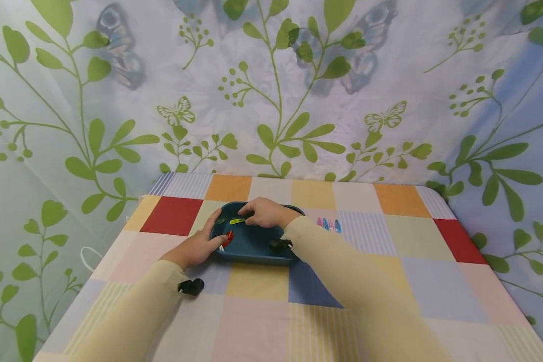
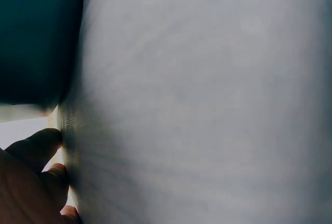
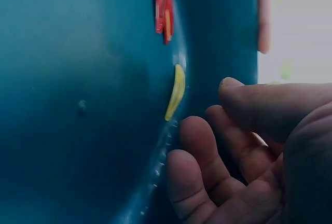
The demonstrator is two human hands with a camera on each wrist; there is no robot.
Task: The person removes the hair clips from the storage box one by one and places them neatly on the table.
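A dark teal tray [image 1: 253, 260] lies on the patchwork cloth. My left hand [image 1: 197, 246] rests against its left side, fingers extended along the edge and thumb over the near left corner. Inside the tray, a yellow-green hair clip [image 1: 237, 221] lies near the far left, and red hair clips [image 3: 162, 9] lie close to my left thumb. My right hand [image 1: 267, 213] is over the tray's far side. Its loosely curled fingertips [image 3: 195, 137] are beside the yellow-green clip, apart from it, and hold nothing.
Pink and blue hair clips [image 1: 325, 224] form a short row on the cloth right of the tray. A leaf-patterned curtain [image 1: 271, 100] hangs behind the table. A white cable [image 1: 87, 256] loops at the table's left edge. Each wrist carries a black camera [image 1: 191, 287].
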